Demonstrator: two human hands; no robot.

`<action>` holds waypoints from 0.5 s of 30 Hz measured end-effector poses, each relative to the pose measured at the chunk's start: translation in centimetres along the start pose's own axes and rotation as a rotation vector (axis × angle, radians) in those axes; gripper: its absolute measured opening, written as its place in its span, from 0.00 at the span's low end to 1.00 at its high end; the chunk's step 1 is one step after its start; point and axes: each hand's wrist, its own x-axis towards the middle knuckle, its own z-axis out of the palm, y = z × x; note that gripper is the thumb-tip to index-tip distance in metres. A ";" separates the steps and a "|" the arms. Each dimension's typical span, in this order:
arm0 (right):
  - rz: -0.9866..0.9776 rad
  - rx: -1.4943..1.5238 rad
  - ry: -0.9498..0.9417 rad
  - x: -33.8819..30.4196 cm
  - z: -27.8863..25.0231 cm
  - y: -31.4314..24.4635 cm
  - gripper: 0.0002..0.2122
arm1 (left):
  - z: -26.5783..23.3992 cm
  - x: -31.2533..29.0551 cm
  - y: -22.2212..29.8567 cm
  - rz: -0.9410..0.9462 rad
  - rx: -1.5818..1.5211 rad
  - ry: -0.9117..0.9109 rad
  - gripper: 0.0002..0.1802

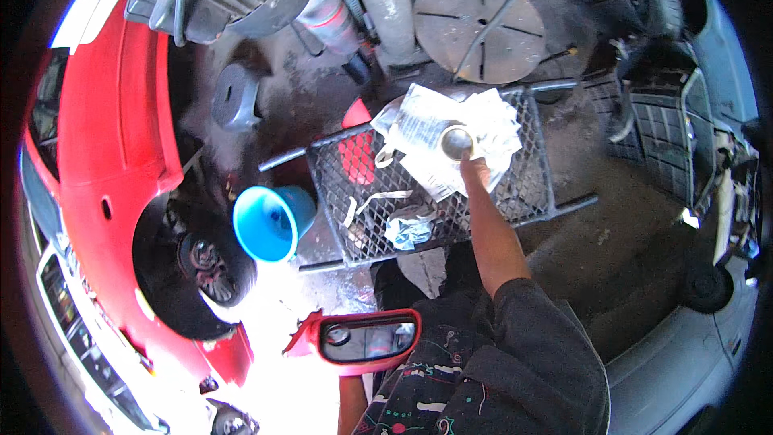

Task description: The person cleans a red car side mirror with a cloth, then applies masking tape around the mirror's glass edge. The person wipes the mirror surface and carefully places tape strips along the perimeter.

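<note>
A red car side mirror (pixel 369 338), its glass facing up, is held up in front of my body by my left hand. The mirror hides that hand's fingers; only the left forearm shows below it. My right hand (pixel 476 171) reaches over a rack and closes on the near edge of a round tan-rimmed thing (pixel 457 142). Whether this is a tape roll or a shallow tin, I cannot tell. Beneath it, spread newspaper sheets (pixel 419 117) lie on the black metal mesh rack (pixel 531 161). A cream-coloured loop (pixel 386 155) lies at the papers' left edge.
Crumpled pale-blue material (pixel 409 229) and light strips (pixel 385 196) lie on the rack's near part. Left of it stands a blue bucket (pixel 266 224), beside a red car body (pixel 113 113). A grey stool (pixel 236 97) and a slotted round plate (pixel 480 28) are farther back.
</note>
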 end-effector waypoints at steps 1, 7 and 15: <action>0.080 0.041 -0.074 0.6 0.0 -0.8 0.34 | 0.2 -0.3 -0.8 0.000 -0.001 0.013 0.36; 0.093 0.083 -0.057 1.8 1.0 -1.6 0.30 | 2.4 -0.1 -4.8 -0.021 -0.019 -0.001 0.36; -0.215 0.867 -0.791 -3.0 -5.4 4.2 0.12 | 8.2 6.2 -8.1 -0.138 -0.053 -0.226 0.35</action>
